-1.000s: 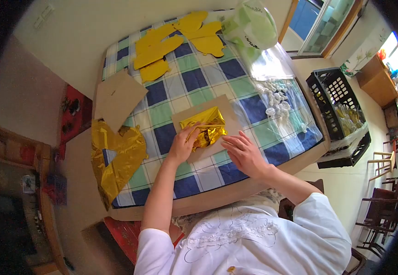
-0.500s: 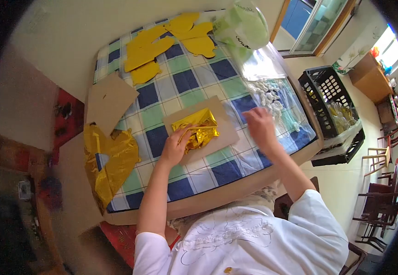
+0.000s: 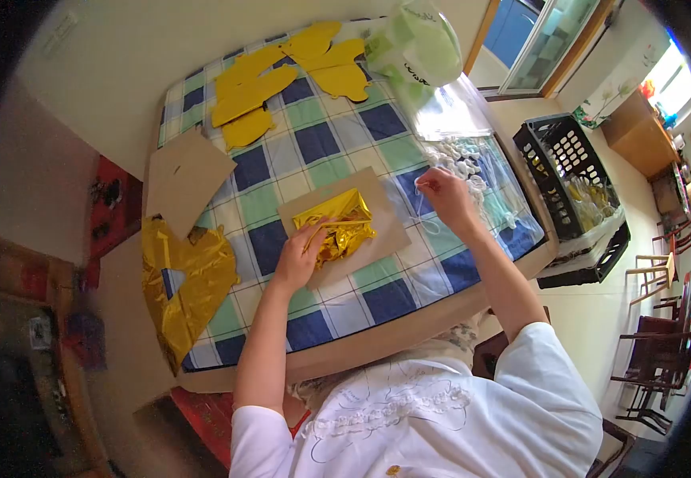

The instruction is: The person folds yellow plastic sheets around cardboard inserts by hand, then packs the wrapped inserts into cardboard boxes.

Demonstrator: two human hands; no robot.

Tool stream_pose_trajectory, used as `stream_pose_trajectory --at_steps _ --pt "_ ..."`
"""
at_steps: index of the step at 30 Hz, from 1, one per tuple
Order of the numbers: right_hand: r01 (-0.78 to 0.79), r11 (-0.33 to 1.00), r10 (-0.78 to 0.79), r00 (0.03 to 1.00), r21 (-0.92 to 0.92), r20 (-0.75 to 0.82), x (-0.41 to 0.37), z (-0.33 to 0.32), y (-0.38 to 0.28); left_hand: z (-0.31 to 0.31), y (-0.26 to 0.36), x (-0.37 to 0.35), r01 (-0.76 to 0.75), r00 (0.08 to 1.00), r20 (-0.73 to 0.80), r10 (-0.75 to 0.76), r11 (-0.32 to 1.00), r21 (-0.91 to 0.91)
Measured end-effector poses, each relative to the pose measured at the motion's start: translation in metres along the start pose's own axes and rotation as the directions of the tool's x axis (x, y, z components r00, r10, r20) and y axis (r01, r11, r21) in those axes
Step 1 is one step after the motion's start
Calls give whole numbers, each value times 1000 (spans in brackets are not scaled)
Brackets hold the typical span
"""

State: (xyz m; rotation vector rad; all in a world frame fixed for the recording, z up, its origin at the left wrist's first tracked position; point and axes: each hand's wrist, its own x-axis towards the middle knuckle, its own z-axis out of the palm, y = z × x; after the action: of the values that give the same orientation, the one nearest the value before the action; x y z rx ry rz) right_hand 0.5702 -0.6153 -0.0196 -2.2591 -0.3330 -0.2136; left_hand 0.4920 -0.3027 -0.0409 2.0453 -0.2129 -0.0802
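My left hand (image 3: 301,253) is closed over the left edge of a folded, crumpled piece of gold foil (image 3: 349,239), holding it down. Under the foil lies a flat piece of tan cardboard (image 3: 389,219) on the checked bed cover. To the right, my right hand (image 3: 449,196) pinches a thin white string (image 3: 418,188) between thumb and fingers, raised just above the cover. Loose strands dangle below it. Beside this hand sits a heap of bundled white strings (image 3: 463,158) on clear plastic.
Flat yellow cutout shapes (image 3: 254,92) lie at the far side. Another cardboard piece (image 3: 186,175) and a shiny gold foil sheet (image 3: 194,279) lie left. A green-white plastic bag (image 3: 421,44) is at the back right. Black crates (image 3: 564,175) stand on the floor beyond.
My right hand has drawn slightly back and left from the string heap and now visibly holds up a white string. My left hand has stayed on the gold foil.
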Motion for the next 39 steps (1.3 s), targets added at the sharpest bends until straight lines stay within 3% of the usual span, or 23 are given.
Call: stream_pose_trajectory --at_steps 1,4,6,8,10,13,16,20,22,25,29,31,32,34,36,39 --pt "52 982 -58 998 -179 -29 1 -1 2 0 -1 0 -26 1000 0 26 1000 2" --pt "178 934 -154 983 -309 101 -11 -7 2 0 0 1 -57 998 -10 57 998 10" --pt "271 910 -254 963 -313 94 -18 -9 -6 -1 3 -1 -29 1000 -10 29 1000 0" --pt "242 925 -212 969 -294 131 -18 -11 -4 -2 6 0 17 1000 3 -17 1000 -18" --pt "97 961 -39 974 -257 223 -4 -13 6 -2 8 0 -5 1000 -13 6 999 36" --pt "-114 985 135 978 -133 162 13 -9 4 -2 7 -1 -7 1000 -20 8 999 48" --pt "4 958 -15 999 -287 -37 20 11 21 -2 15 -3 47 998 -33 -45 998 44" --pt "273 859 -306 952 -434 -6 10 7 23 -1 12 -3 27 997 -72 -20 995 100" --pt "375 808 -417 909 -455 8 0 0 15 -2 5 -1 54 998 -23 -54 998 14" --pt "148 931 -132 989 -332 70 -3 1 11 -3 11 -1 64 998 20 -63 998 -28" --pt "206 978 -208 973 30 97 -33 36 -38 1 0 0 12 1000 -13 -11 999 36" --pt "327 943 -330 942 54 54 -46 59 -62 0 3 -1 0 1000 -18 1 999 41" --pt "210 967 -227 967 144 117 -56 76 -64 -1 5 -1 -10 1000 -21 11 999 44" --pt "240 968 -249 951 70 185 -59 92 -75 -1 8 1 -12 1000 -14 12 1000 -19" --pt "512 826 -462 854 -234 238 -60 96 -85 -2 7 0 -4 1000 -14 4 999 -42" --pt "498 806 -427 863 -320 269 -71 95 -99 -1 6 0 16 1000 -20 -16 1000 -26"
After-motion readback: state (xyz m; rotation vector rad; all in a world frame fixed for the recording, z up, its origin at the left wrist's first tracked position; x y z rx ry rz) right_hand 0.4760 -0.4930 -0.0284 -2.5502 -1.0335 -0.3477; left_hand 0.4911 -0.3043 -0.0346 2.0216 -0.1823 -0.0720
